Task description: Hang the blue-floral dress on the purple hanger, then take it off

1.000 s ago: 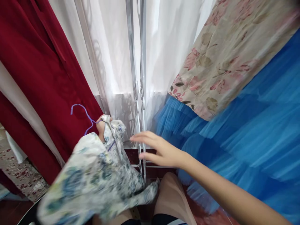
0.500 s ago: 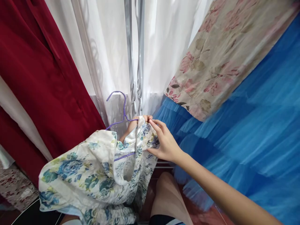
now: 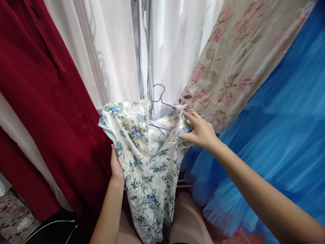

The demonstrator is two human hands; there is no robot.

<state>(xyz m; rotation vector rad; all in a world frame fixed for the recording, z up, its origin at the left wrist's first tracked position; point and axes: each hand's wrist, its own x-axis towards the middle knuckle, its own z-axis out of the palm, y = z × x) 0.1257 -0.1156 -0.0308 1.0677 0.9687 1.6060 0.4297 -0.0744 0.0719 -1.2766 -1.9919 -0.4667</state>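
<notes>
A white floral dress (image 3: 149, 166) with blue, green and yellow flowers hangs upright in front of me on a purple wire hanger (image 3: 160, 96). The hanger's hook stands above the neckline, and its lower bar shows inside the neck opening. My right hand (image 3: 200, 130) pinches the dress at its right shoulder strap, thumb below and fingers above. At the left side of the dress, my left hand (image 3: 117, 166) holds it below the sleeve. Its thumb shows along the edge, while its other fingers are hidden behind the cloth.
Grey metal rack posts (image 3: 142, 51) stand before a white curtain (image 3: 172, 44). Dark red cloth (image 3: 63, 112) hangs left. To the right hang beige floral cloth (image 3: 223, 71) and blue tulle (image 3: 269, 145). My legs (image 3: 189, 217) are below the dress.
The dress and hanger have swung upright and shifted right, so the neckline now faces me. My left hand has moved from the right shoulder to the dress's left side.
</notes>
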